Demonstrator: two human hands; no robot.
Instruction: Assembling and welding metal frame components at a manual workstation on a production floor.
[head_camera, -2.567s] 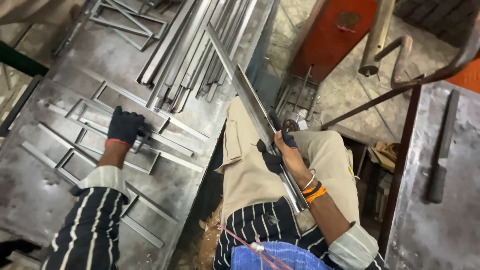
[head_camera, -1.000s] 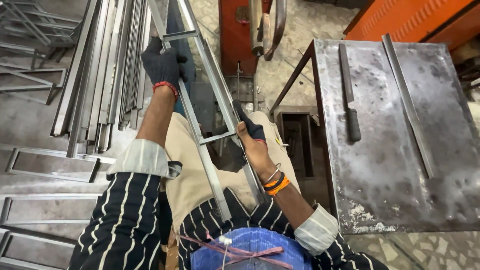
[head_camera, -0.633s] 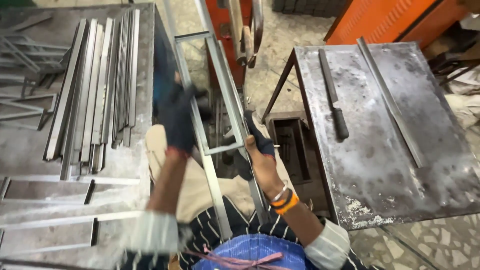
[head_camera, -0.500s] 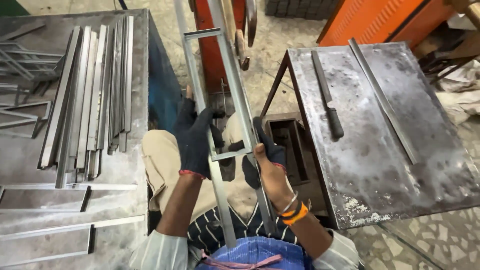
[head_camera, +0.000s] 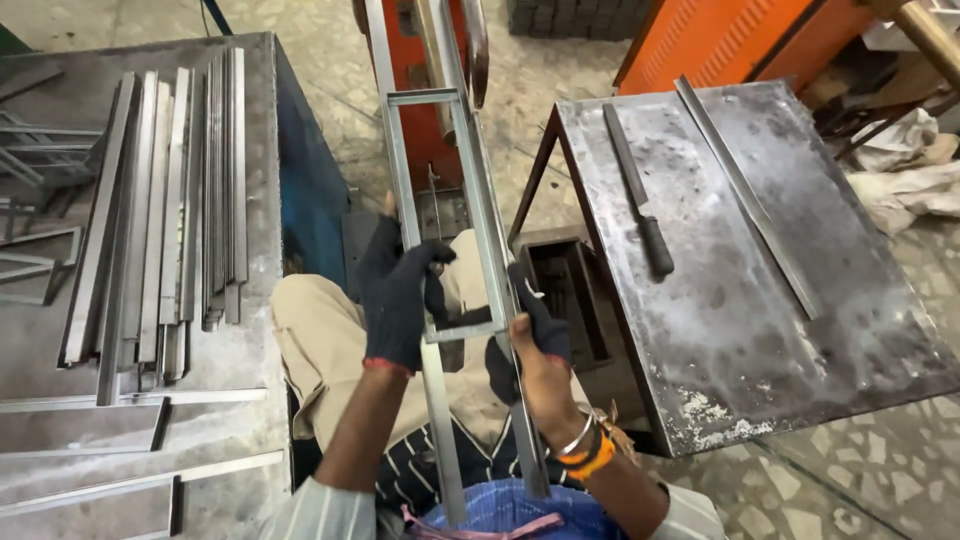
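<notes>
Metal ladder frame (head_camera: 440, 210) was held upright over the lap, btwn the two benches. Left hand (head_camera: 400, 300) grip pinched the left rail at the crossbar, right hand (head_camera: 530, 345) wrapped the right rail. Thin galvanised channel, prob light & stiff w/ slick faces and sharp edges, so gloves + rail holds near the rung looked best.

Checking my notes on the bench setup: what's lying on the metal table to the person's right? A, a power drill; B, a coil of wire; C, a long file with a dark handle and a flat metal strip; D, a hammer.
C: a file and a metal strip lie on the metal table.
</notes>
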